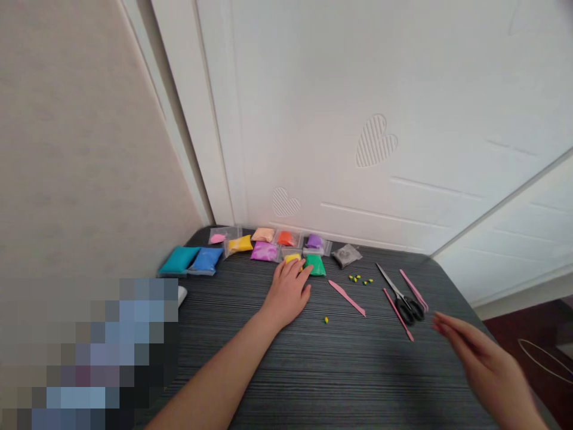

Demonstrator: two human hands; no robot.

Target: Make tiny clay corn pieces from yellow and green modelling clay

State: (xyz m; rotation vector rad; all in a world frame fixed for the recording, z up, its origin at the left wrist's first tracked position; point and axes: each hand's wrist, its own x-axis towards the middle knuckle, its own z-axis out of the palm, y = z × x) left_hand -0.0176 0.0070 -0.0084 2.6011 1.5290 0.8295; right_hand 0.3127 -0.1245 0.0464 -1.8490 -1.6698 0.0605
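My left hand [287, 292] reaches over the table with its fingers spread. Its fingertips rest on a small bag of yellow clay [293, 258] and partly cover it. Right beside them lies a bag of green clay [316, 266]. My right hand [483, 358] is above the table's right side, fingers pressed together; anything between the fingertips is hidden. Nearest to it are black-handled scissors [405, 304] and a pink modelling tool [414, 291]. One tiny yellow-green clay piece [326, 321] lies in front of my left hand, and several similar pieces [355, 279] lie farther back.
More clay bags line the back edge, among them teal [179, 261], blue [206, 261], orange [286, 238] and grey [347, 255]. A pink clay knife [347, 297] and a thin pink stick [398, 315] lie on the dark table [286, 382]. White panels rise behind.
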